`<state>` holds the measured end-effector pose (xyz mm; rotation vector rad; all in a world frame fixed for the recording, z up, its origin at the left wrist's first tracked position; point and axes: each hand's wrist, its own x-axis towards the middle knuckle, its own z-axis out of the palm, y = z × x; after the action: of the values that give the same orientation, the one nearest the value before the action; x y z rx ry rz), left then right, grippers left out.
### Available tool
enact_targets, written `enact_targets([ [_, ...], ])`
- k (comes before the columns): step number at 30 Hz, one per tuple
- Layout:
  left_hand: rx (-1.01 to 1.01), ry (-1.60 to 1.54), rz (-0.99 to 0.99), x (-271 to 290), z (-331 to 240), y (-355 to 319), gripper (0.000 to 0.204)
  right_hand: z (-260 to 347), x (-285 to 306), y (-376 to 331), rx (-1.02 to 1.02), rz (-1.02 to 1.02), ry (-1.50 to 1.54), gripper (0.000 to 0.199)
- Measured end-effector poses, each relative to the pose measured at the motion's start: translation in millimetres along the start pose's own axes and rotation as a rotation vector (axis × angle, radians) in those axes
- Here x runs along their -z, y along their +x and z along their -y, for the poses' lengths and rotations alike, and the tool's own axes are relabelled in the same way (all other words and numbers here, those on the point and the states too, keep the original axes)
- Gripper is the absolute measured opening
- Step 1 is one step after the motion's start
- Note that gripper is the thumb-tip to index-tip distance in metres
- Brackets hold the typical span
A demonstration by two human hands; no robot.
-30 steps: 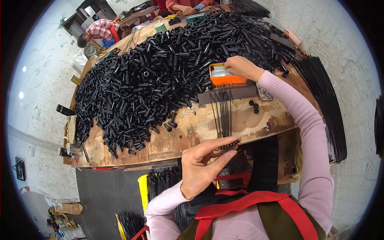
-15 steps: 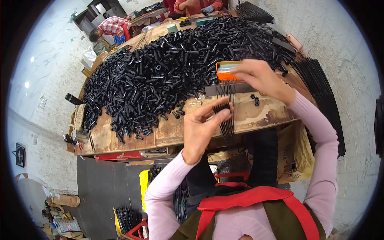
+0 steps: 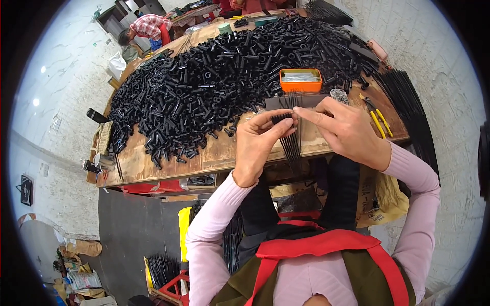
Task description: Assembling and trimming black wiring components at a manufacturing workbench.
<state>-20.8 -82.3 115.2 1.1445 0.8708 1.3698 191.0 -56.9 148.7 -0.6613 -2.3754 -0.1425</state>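
My left hand (image 3: 258, 137) is closed round a bundle of thin black rods (image 3: 291, 145), which hangs past the table's front edge. A row of short black pieces (image 3: 280, 119) shows between its thumb and index finger. My right hand (image 3: 349, 127) is beside it, with its index fingertip at the upper part of the rods. Its fingers look drawn together; anything between them is too small or hidden to make out. Beyond the hands, an orange box (image 3: 301, 86) holds thin pale sticks (image 3: 300, 77).
A large heap of black tubular parts (image 3: 204, 86) covers much of the wooden table (image 3: 214, 158). Yellow-handled pliers (image 3: 377, 117) and a clear container of small bits (image 3: 339, 96) lie right. Long black rods (image 3: 408, 102) lean over the right edge. A person in a checked shirt (image 3: 150, 25) bends at far left.
My right hand has moved from over the orange box down and toward me, to the rods in my left hand. The pliers and clear container now show. The view has shifted slightly.
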Motion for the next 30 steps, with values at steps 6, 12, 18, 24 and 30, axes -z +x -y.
enact_targets([
  [6,0.003,-0.007,0.003,4,-2,-1,0.021,2,-4,1,0.017,-0.001,0.006,0.052],
  [12,-0.011,-0.007,0.024,5,2,0,0.02,-6,-2,7,0.155,-0.013,-0.059,0.044],
  [18,0.055,-0.04,0.068,10,3,3,0.023,-17,2,19,0.264,-0.024,0.01,0.032],
  [24,0.052,-0.052,0.056,7,5,4,0.025,-15,-2,19,0.337,-0.054,-0.038,0.025],
  [30,0.055,-0.04,0.065,5,6,4,0.024,-19,-3,14,0.32,0.008,-0.06,0.027],
])
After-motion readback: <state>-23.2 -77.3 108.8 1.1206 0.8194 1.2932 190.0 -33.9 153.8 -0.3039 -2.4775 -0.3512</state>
